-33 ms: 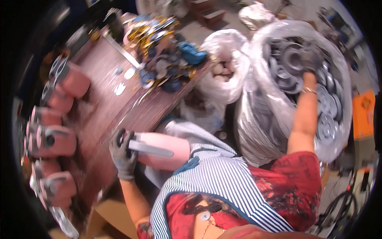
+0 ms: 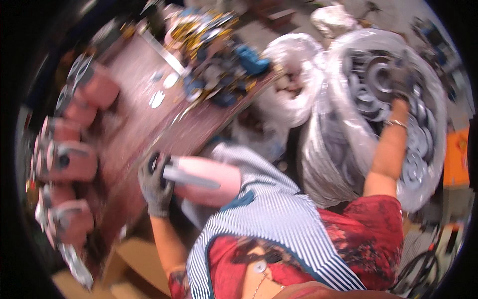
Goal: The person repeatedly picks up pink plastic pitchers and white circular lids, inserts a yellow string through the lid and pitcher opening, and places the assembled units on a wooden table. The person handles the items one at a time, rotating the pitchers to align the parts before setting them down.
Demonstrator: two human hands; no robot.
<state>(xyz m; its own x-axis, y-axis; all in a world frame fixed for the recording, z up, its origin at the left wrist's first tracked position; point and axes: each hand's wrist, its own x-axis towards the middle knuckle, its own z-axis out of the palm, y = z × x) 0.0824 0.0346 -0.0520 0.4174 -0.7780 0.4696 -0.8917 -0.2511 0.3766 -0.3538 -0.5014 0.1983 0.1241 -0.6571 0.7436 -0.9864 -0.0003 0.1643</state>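
Observation:
My left hand (image 2: 155, 187), in a grey glove, is closed on the dark, open end of a pink jug-like body (image 2: 211, 180) with a pale grey handle strip. The body lies on its side against my striped apron (image 2: 269, 214). To the right, my gloved right hand (image 2: 402, 79) is inside a large plastic-lined bag (image 2: 343, 99) of grey ring-shaped parts. It touches or lies right beside a grey ring (image 2: 378, 77); motion blur smears its fingers, so a grip cannot be made out.
Several pink bodies with grey handles (image 2: 72, 162) line the left of the brown table (image 2: 134, 104). A pile of gold, blue and silver pieces (image 2: 211, 65) covers its far corner. A smaller plastic bag (image 2: 294, 109) stands between table and large bag. Cardboard (image 2: 137, 259) lies lower left.
The view has shifted slightly, so most of the scene sits a little further right. Both hands keep nearly the same places, the left still on the pink body.

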